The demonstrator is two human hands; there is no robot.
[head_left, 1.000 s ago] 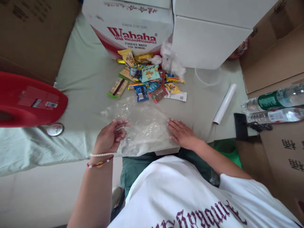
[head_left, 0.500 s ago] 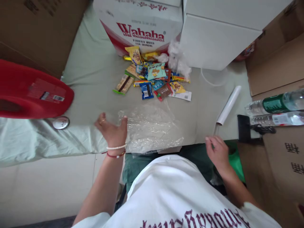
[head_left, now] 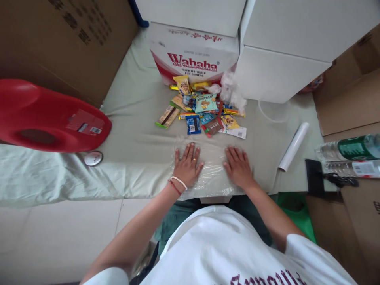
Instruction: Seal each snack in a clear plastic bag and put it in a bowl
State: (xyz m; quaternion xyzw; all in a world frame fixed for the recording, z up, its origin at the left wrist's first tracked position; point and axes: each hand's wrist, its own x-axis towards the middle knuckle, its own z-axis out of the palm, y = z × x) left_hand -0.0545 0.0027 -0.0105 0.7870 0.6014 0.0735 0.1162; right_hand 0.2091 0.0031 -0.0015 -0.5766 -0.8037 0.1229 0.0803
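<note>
A clear plastic bag [head_left: 209,180] lies flat on the cloth-covered table [head_left: 133,158], close to its front edge. On the bag's left part rests my left hand [head_left: 187,164], palm down with fingers spread; it wears a ring and two bracelets. My right hand [head_left: 238,166] lies flat at the bag's right side, its fingers stretched forward. Neither hand holds anything. Just beyond the fingertips is a pile of wrapped snacks, among them a blue packet [head_left: 193,124], a brown packet [head_left: 212,127], a light green packet [head_left: 206,103] and a wafer bar [head_left: 168,116].
A white Wahaha carton [head_left: 196,59] stands behind the snacks, with crumpled plastic [head_left: 228,89] beside it. A red jug [head_left: 53,118] and a round badge [head_left: 94,158] lie left. Rightward are a white roll [head_left: 293,146], a black stand [head_left: 315,178] and plastic bottles [head_left: 359,148].
My left hand has moved right and down onto the plastic bag. My right hand has come leftward from near the white roll to the bag. The view has shifted slightly.
</note>
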